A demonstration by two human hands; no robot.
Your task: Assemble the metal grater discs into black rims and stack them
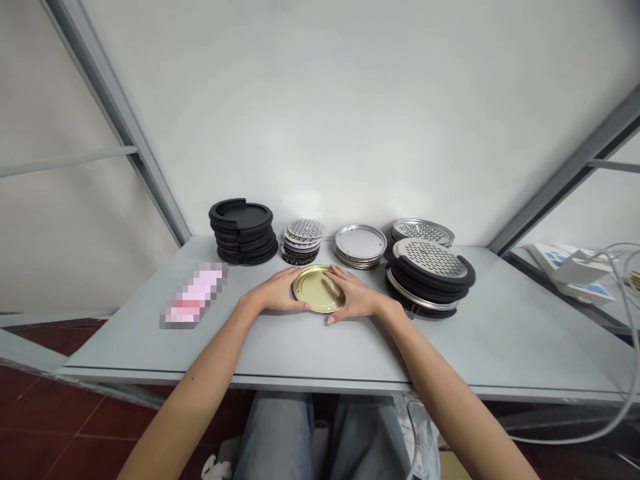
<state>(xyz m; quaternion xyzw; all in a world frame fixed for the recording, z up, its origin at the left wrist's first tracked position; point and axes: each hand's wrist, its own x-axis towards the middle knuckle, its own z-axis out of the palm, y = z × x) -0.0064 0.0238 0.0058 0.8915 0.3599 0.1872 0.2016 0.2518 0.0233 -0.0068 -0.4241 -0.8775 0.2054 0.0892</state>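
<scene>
A shallow round metal lid (316,292), gold inside with a raised rim, is on the grey table in front of me. My left hand (278,291) curves round its left edge, with the thumb along the near rim. From the other side my right hand (354,293) grips the right edge, and its fingers reach over the far rim. Behind the lid stand a stack of small perforated discs (303,241) and a stack of silver round metal lids (360,243).
Black round holders (243,230) are stacked at the back left. At right stands a pile of black rings and perforated plates (429,277), with round grater plates (423,231) behind. A blurred pink item (196,293) lies on the table (520,320). A white cable (631,373) hangs at far right.
</scene>
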